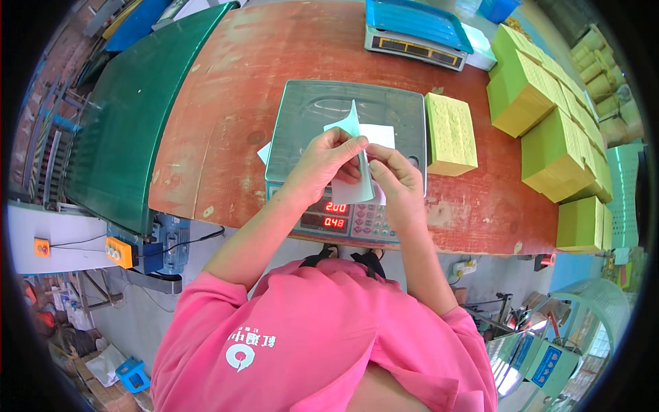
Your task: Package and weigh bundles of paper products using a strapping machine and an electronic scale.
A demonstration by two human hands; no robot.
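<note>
- The left hand (331, 156) grasps some pale green paper (354, 121) between thumb and fingers, holding it above the middle of the near scale (296, 130).
- The right hand (400, 177) has its thumb and fingertips at the paper's right side; whether they pinch it I cannot tell.
- A white sheet (382, 134) shows on the scale beyond the paper.
- The scale stands at the near edge of the red table (226, 96), keypad side toward the person.
- Left of it, a broad stretch of wood reaches to the green belt (130, 117) along the table's left edge.
- On the right, a yellow block (451, 135) sits just beside the scale, leaving little room there.
- More wood separates that block from the yellow stacks (528, 93) lining the right edge.
- At the far side stands another scale (415, 51) with a blue tray (419, 24).
</note>
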